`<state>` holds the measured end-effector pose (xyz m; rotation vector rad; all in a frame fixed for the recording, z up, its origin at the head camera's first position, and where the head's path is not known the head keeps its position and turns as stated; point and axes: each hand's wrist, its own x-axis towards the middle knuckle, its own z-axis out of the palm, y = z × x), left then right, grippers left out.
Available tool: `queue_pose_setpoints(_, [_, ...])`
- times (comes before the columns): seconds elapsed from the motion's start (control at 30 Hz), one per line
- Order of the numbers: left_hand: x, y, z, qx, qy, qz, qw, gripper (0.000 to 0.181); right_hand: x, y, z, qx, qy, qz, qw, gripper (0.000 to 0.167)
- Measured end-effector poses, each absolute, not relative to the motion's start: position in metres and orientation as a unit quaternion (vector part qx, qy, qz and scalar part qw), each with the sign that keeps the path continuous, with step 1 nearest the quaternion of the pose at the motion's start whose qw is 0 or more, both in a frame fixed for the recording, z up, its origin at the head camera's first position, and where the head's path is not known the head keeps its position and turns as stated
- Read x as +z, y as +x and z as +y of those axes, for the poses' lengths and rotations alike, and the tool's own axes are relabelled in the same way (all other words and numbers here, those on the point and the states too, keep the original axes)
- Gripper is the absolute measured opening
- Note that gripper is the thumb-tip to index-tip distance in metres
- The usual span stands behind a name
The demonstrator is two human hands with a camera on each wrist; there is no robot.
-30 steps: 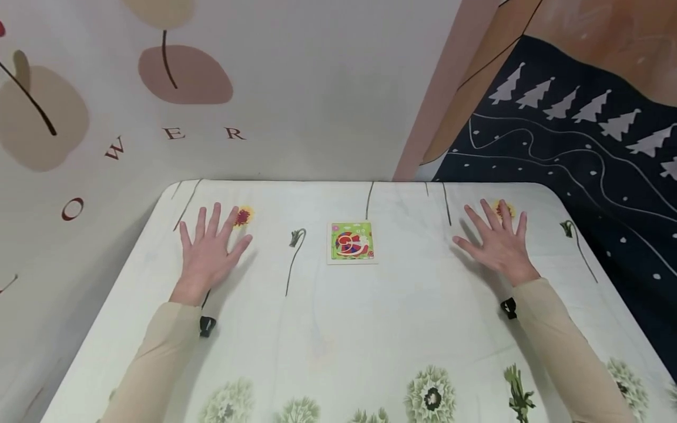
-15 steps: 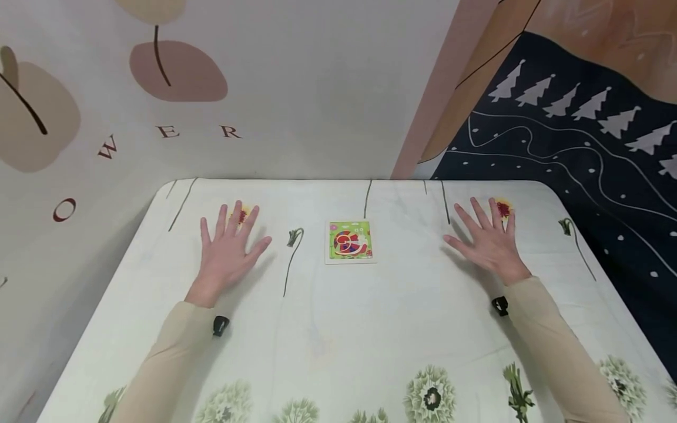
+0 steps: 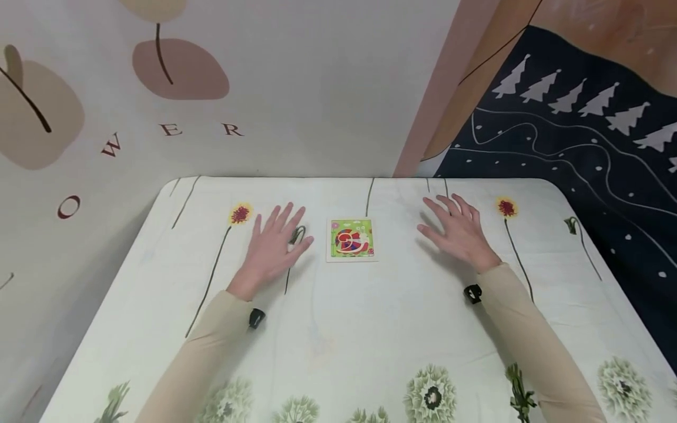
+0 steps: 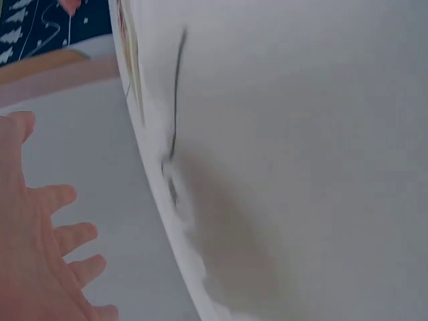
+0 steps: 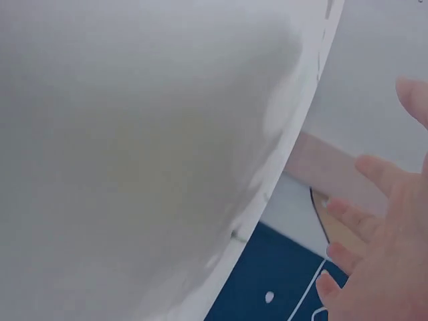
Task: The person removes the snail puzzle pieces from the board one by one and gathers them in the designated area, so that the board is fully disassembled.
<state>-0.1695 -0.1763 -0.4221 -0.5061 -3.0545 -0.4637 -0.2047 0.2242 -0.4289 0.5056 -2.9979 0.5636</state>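
Note:
A small square picture board (image 3: 352,239) with a red and blue snail on green lies on the white table, between the two hands. Left of it is my left hand (image 3: 272,252), fingers spread, holding nothing. On the other side my right hand (image 3: 457,235) hovers with its fingers spread and slightly bent, also holding nothing. In the left wrist view the left hand (image 4: 40,234) stands off the tabletop, and the board (image 4: 130,53) shows edge-on. The right wrist view has the right hand (image 5: 388,234) above the table, touching nothing.
The white tablecloth (image 3: 349,317) carries printed flowers and stems. Behind the table's far edge hangs a pale wall cloth (image 3: 317,88) with printed shapes and letters; a dark cloth (image 3: 571,135) with white trees is at the right.
Both hands have moved inward, nearer the board: the left hand to the right, the right hand to the left. The right fingers are more bent than before. The board lies where it was.

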Motion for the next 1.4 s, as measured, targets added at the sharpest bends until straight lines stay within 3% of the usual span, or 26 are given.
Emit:
queue_pose_setpoints(0.87, [-0.433,-0.173,-0.112,-0.181,-0.300,-0.933,-0.083,0.064,-0.429,-0.225,0.175,0.223,0.227,-0.947,0.045,0.050])
queue_pose_setpoints(1.07, [-0.434,-0.177,-0.103,-0.180,-0.315,-0.929,-0.079,0.060,-0.430,-0.230,0.165,0.218,0.247,-0.943,0.047,0.047])
queue_pose_setpoints(1.4, [-0.442,-0.181,-0.089,-0.138,-0.349,-0.921,-0.101,0.056,-0.434,-0.240,0.146,0.210,0.285,-0.935,0.021,0.041])
